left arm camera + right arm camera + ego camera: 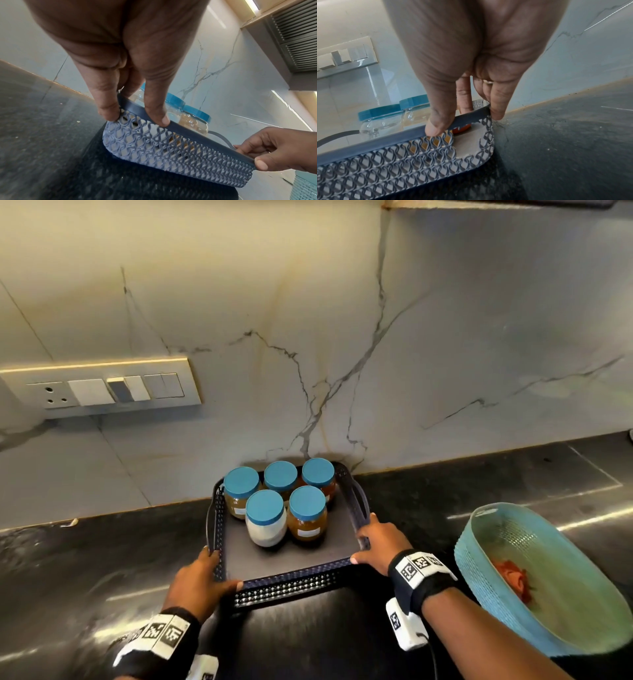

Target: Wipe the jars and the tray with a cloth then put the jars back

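A dark blue lattice-walled tray sits on the black counter against the marble wall. Several clear jars with blue lids stand grouped at its far end; one holds white contents, the others amber or red. My left hand grips the tray's near-left corner, thumb inside the rim and fingers outside. My right hand grips the near-right corner the same way. An orange-red cloth lies in the light blue basket.
A light blue perforated basket stands on the counter to the right of the tray. A switch panel is on the wall at left. Black counter lies left and in front of the tray.
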{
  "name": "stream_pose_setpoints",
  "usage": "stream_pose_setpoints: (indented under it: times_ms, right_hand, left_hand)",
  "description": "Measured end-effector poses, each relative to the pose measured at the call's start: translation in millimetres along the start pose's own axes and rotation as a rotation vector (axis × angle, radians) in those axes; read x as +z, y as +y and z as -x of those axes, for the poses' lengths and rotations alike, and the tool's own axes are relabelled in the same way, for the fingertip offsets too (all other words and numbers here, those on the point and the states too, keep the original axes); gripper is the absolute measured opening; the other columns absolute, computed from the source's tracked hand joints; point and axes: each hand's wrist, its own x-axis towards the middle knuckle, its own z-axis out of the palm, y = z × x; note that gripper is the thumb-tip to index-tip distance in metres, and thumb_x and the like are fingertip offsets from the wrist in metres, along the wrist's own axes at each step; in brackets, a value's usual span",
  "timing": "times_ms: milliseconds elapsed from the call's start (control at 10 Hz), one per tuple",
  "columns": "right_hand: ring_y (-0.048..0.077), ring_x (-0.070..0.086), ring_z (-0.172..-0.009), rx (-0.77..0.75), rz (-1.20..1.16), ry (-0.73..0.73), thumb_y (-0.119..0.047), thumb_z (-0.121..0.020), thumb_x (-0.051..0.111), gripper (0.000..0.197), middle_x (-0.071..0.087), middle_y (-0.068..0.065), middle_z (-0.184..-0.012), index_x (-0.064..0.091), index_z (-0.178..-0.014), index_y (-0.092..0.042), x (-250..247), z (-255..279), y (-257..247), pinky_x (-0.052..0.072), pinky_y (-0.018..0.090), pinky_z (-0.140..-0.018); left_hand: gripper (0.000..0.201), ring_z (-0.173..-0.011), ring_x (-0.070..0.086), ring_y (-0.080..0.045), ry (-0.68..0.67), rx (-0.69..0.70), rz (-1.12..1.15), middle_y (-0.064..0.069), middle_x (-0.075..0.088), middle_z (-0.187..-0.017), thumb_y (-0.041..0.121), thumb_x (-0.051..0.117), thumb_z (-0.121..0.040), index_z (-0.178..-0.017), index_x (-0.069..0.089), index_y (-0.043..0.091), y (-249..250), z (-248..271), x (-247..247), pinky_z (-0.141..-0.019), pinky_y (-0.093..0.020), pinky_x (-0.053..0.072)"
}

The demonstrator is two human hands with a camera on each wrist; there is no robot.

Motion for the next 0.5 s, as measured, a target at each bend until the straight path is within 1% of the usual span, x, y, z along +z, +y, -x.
stream_pose_setpoints:
  times_ms: [100,200,300,400,500]
  right_hand:
    - [0.031,0.059,-0.125,0.014,0.016,0.001,-0.046,-0.083,0.078,0.061,0.028,0.013,-0.164,0.061,-0.134,-0.017,-1,1,-1,0.051,0.035,-0.101]
    - [0.028,0.066,-0.112,0.036,0.018,0.039,-0.044,-0.081,0.080,0.053,0.060,0.012,-0.139,0.066,-0.124,-0.016,-2,5,-4,0.054,0.032,-0.090]
    - [0.030,0.068,-0.105,0.065,0.053,0.057,-0.039,-0.084,0.078,0.044,0.069,0.010,-0.117,0.066,-0.118,-0.014,-5,16,-9,0.056,0.035,-0.085]
    - [0.036,0.067,-0.107,0.054,0.117,0.109,-0.026,-0.093,0.066,0.031,0.069,0.014,-0.116,0.064,-0.120,-0.011,-10,27,-12,0.056,0.039,-0.086]
    - [0.035,0.067,-0.107,0.024,0.042,0.118,-0.029,-0.096,0.061,0.025,0.069,0.013,-0.115,0.065,-0.116,-0.014,2,40,-17,0.055,0.038,-0.086]
  left_hand:
    - [0.067,-0.106,0.062,-0.020,0.000,0.003,0.007,-0.005,0.065,-0.132,0.036,0.085,-0.080,-0.137,0.059,0.013,-1,-1,0,-0.091,-0.029,0.048]
    - [0.066,-0.113,0.066,-0.027,0.017,-0.020,-0.021,-0.008,0.068,-0.129,0.028,0.088,-0.077,-0.136,0.063,0.011,-3,0,1,-0.095,-0.032,0.049]
    - [0.056,-0.104,0.072,-0.029,0.084,-0.047,0.028,-0.011,0.076,-0.114,0.013,0.089,-0.073,-0.126,0.071,0.012,-17,0,3,-0.091,-0.035,0.053]
    - [0.042,-0.098,0.073,-0.026,0.154,-0.025,0.017,-0.007,0.077,-0.112,0.003,0.077,-0.081,-0.121,0.074,0.017,-24,2,4,-0.088,-0.037,0.055]
    - [0.048,-0.092,0.071,-0.016,0.163,0.003,0.024,-0.004,0.072,-0.118,0.004,0.077,-0.083,-0.125,0.068,0.027,-33,9,4,-0.087,-0.032,0.054]
